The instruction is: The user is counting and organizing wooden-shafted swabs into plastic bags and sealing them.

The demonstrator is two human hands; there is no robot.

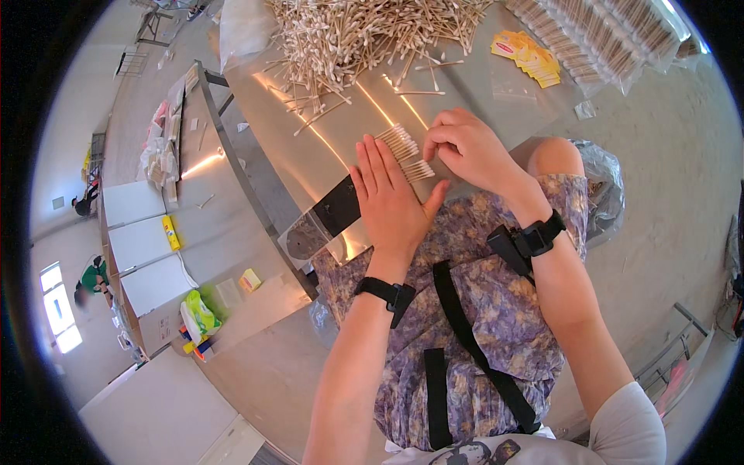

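A neat row of cotton swabs (403,147) lies on the metal tabletop (480,108), their white tips side by side. My left hand (387,198) rests flat along the row's left side, fingers stretched out and covering part of the swabs. Just right of the row is my right hand (469,151), its fingers curled in toward the swab tips. Whatever those fingers may hold is hidden. A flat black piece (337,208) shows beside my left hand, at the table's near edge. Beyond my hands spreads a large heap of loose cotton swabs (364,39).
Yellow cards (527,56) lie fanned right of the heap. Clear bags packed with swabs (604,39) sit at the far right. A second table (232,209) on the left carries white boxes (147,240) and a green bag (201,314). Another person (94,275) works farther left.
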